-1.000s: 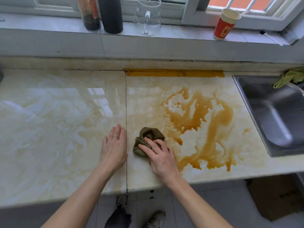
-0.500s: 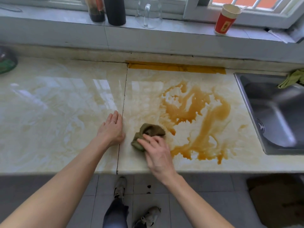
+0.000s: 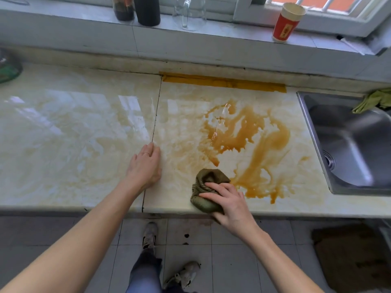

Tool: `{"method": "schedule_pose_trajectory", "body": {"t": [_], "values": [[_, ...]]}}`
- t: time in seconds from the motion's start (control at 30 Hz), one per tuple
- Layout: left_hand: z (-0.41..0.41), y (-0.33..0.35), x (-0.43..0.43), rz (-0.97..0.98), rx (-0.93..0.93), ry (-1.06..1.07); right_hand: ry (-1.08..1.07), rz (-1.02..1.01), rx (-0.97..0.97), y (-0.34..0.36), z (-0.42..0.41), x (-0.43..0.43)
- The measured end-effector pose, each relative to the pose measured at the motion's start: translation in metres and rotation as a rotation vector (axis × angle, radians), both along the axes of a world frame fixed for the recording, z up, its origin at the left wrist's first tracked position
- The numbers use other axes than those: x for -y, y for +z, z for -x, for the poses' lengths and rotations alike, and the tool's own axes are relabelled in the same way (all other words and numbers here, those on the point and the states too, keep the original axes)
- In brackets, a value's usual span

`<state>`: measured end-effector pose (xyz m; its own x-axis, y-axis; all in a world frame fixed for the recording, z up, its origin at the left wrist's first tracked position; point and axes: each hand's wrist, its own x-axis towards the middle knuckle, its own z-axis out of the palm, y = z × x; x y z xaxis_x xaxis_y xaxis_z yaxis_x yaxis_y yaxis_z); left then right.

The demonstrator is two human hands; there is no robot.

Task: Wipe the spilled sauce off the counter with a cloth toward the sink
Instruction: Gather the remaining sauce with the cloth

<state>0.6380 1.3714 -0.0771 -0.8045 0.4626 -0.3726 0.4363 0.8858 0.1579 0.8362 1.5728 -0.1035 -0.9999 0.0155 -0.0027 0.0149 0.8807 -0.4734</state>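
A brown sauce spill [image 3: 249,144] spreads over the right slab of the marble counter [image 3: 74,134], reaching toward the steel sink [image 3: 349,144] at the right. A bunched olive cloth [image 3: 206,187] lies at the counter's front edge, just left of the spill's lower streak. My right hand [image 3: 228,201] lies over the cloth, its fingers curled round it. My left hand [image 3: 146,163] rests flat on the counter beside the slab seam, fingers straight.
On the window ledge stand a dark bottle [image 3: 148,9], a sauce bottle [image 3: 123,7], a glass jug [image 3: 189,11] and a red paper cup [image 3: 286,22]. A green rag [image 3: 374,100] hangs on the sink's far rim. Yellow tape [image 3: 222,82] runs along the back edge.
My right hand has slid the cloth right and toward the front edge, up to the spill's lower streak. The left hand stays by the seam.
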Motion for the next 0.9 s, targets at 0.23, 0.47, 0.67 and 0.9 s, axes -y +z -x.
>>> {"method": "schedule_pose_trajectory", "body": {"t": [0.23, 0.47, 0.67, 0.9], "values": [[-0.013, -0.006, -0.004, 0.076, 0.061, -0.004, -0.294, -0.063, -0.208, 0.012, 0.01, 0.029], [-0.004, -0.004, 0.002, 0.081, 0.126, -0.043, 0.013, -0.31, -0.143, -0.031, -0.002, 0.019], [-0.008, -0.005, -0.001, 0.106, 0.11, -0.046, -0.314, -0.171, -0.198, -0.016, 0.019, -0.018], [-0.01, -0.004, 0.0, 0.125, 0.12, -0.048, -0.043, -0.27, -0.2, -0.026, 0.017, 0.007]]}}
